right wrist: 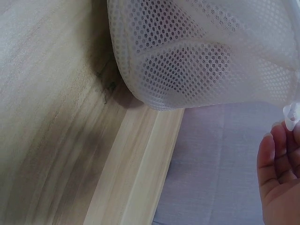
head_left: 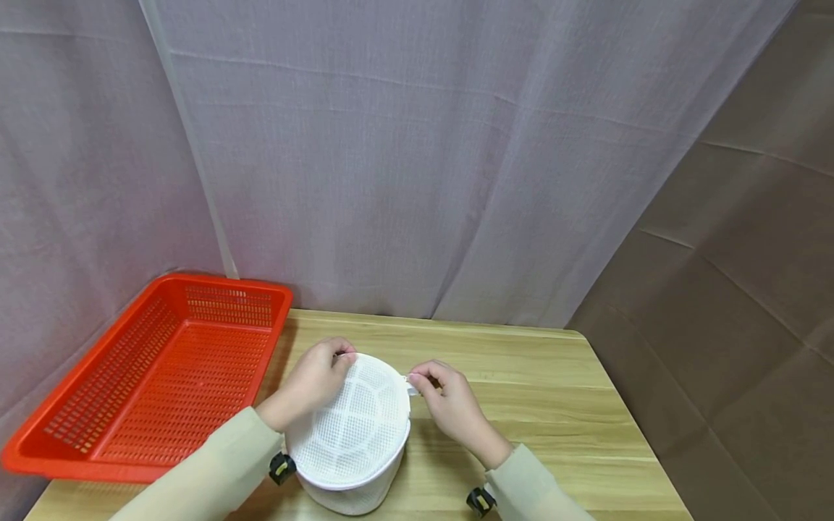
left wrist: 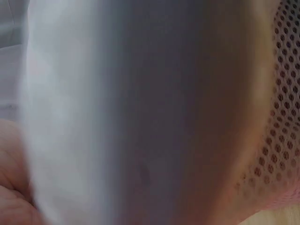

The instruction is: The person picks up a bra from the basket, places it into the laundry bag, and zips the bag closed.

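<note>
A white cylindrical mesh laundry bag (head_left: 350,427) stands tilted on the table, its round mesh top facing up toward me. My left hand (head_left: 317,380) grips the far left edge of that top between thumb and fingers. At the bag's right edge, my right hand (head_left: 451,405) pinches a small white tab (right wrist: 291,116) between thumb and fingertips. The right wrist view shows the bag's honeycomb mesh side (right wrist: 183,65) with folds in it. In the left wrist view a blurred pale surface fills the middle, with the mesh (left wrist: 286,93) along the right side.
A red plastic basket (head_left: 276,325) with slotted walls stands to the left, close to my left forearm. The wooden table (head_left: 554,405) reaches back to a grey curtain (head_left: 391,181). A brown cloth wall (head_left: 736,304) rises on the right.
</note>
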Available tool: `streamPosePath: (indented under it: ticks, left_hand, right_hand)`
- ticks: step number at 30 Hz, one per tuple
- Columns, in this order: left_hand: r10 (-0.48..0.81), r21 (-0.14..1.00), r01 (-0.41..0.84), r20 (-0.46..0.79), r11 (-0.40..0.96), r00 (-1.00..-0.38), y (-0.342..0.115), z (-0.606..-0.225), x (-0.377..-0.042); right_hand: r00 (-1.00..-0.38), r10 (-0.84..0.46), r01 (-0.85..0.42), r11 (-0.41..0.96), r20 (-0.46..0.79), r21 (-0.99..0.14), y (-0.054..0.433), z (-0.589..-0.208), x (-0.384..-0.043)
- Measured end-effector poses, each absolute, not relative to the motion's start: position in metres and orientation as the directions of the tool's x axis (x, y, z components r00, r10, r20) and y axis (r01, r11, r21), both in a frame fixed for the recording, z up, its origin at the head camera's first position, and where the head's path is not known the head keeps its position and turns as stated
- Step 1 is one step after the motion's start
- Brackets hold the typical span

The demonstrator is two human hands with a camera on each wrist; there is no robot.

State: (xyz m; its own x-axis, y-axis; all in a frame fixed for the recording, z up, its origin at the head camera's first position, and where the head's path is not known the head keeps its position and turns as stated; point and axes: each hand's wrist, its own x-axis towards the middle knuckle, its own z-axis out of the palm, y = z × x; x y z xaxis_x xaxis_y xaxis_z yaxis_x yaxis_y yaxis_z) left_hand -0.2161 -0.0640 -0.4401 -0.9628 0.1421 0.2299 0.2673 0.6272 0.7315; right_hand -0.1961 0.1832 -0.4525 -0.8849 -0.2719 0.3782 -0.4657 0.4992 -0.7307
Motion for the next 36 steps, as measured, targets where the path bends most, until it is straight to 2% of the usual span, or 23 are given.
streamPosePath:
  ticks: [11, 17, 22, 27, 36]
  left_hand:
    - [0.105, 0.757, 0.221, 0.199, 0.615, -0.974, -0.069, -0.441, -0.217]
    - [0.096, 0.795, 0.189, 0.164, 0.577, -0.982, -0.067, -0.44, -0.218]
    - [0.073, 0.883, 0.103, 0.078, 0.459, -0.994, -0.062, -0.436, -0.218]
    - [0.009, 0.937, 0.022, 0.021, 0.348, -1.0, -0.056, -0.437, -0.218]
    - [-0.078, 0.989, -0.148, -0.148, -0.008, -0.986, -0.047, -0.447, -0.219]
  right_hand:
    - [-0.853, -0.287, -0.522, 0.481, 0.437, -0.704, 0.186, -0.455, -0.197]
    - [-0.886, -0.238, -0.464, 0.457, 0.398, -0.759, 0.188, -0.454, -0.199]
    - [-0.907, -0.184, -0.421, 0.41, 0.379, -0.809, 0.19, -0.449, -0.208]
    - [-0.911, -0.169, -0.41, 0.438, 0.375, -0.8, 0.193, -0.442, -0.215]
    - [-0.929, -0.098, -0.356, 0.5, 0.357, -0.789, 0.2, -0.436, -0.222]
